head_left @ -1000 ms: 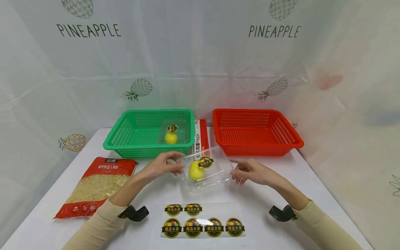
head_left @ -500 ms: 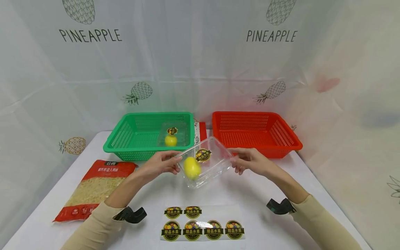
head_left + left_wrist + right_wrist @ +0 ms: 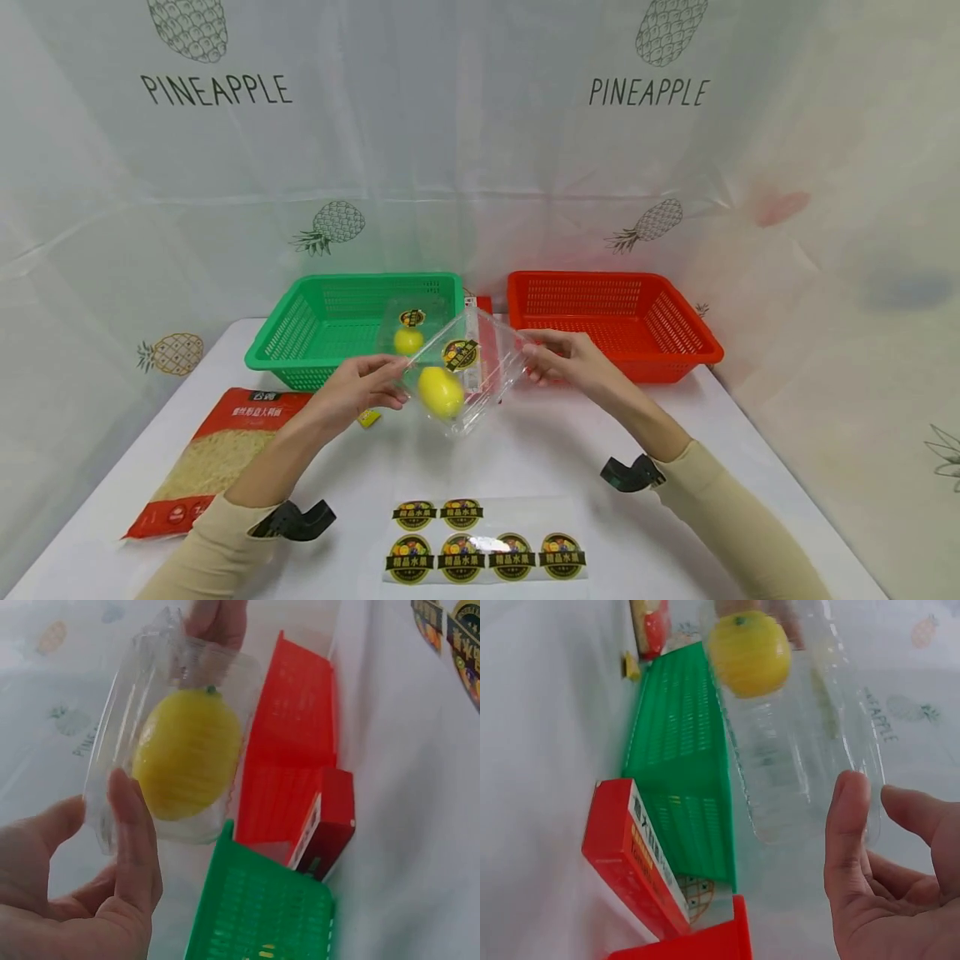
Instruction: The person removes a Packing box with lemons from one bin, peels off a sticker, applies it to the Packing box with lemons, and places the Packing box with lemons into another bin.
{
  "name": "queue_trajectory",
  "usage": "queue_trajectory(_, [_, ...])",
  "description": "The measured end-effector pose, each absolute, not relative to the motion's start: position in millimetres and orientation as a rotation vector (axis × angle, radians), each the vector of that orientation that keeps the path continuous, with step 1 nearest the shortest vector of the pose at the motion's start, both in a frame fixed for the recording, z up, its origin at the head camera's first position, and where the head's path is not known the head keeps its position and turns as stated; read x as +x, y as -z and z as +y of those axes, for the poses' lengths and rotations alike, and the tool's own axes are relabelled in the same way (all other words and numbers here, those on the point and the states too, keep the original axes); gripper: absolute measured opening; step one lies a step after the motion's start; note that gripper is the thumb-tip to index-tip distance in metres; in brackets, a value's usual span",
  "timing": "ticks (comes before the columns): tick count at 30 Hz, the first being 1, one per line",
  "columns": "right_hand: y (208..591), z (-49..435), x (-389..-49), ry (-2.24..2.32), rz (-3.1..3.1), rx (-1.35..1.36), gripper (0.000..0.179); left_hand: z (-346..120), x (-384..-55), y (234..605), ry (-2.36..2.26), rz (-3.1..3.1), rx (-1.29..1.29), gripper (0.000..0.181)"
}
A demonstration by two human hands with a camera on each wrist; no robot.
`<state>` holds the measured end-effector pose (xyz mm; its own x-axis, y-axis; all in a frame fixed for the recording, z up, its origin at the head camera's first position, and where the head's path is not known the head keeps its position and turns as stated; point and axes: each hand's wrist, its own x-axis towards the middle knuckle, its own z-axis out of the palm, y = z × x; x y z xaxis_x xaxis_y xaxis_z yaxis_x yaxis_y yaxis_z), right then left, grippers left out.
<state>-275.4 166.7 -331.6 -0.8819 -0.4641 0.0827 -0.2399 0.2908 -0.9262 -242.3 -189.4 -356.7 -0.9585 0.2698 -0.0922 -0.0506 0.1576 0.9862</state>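
A clear plastic clamshell box (image 3: 491,367) hangs tilted above the table between both hands. Inside it a yellow lemon (image 3: 441,392) has slid to the lower left corner, and a round black-and-gold sticker (image 3: 460,355) is on the lid. My left hand (image 3: 358,392) pinches the box's left edge between thumb and fingers. At the opposite edge, my right hand (image 3: 566,358) pinches it the same way. In the left wrist view the lemon (image 3: 187,754) shows large through the plastic, near the left fingertips (image 3: 124,787).
A green basket (image 3: 281,333) holds a similar stickered box (image 3: 427,312) with a yellow fruit. Right of it stands a red basket (image 3: 615,367), with a red pasta box (image 3: 622,847) between them. A pasta bag (image 3: 217,458) lies left; a sticker sheet (image 3: 517,512) lies in front.
Both hands have carried the clamshell box up and to the left, tilting it more steeply. Its right side has risen, and it now overlaps the green basket's corner in the head view.
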Motion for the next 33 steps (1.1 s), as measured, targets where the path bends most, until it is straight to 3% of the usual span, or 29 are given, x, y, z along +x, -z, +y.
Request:
queue_trajectory(10, [329.1, 122.5, -301.0, 1.868, 2.191, -0.542, 0.055, -207.7, -238.1, 349.3, -2.047, 2.087, 0.146, 0.062])
queue_trajectory(20, [323.3, 68.2, -305.7, 1.768, 2.258, -0.652, 0.071, -231.7, -244.1, 344.9, -2.355, 1.903, 0.059, 0.041])
queue_trajectory(33, [330.9, 8.2, -302.8, 1.594, 2.312, -0.840, 0.077, -267.8, -253.2, 348.1, -2.424, 1.949, 0.025, 0.073])
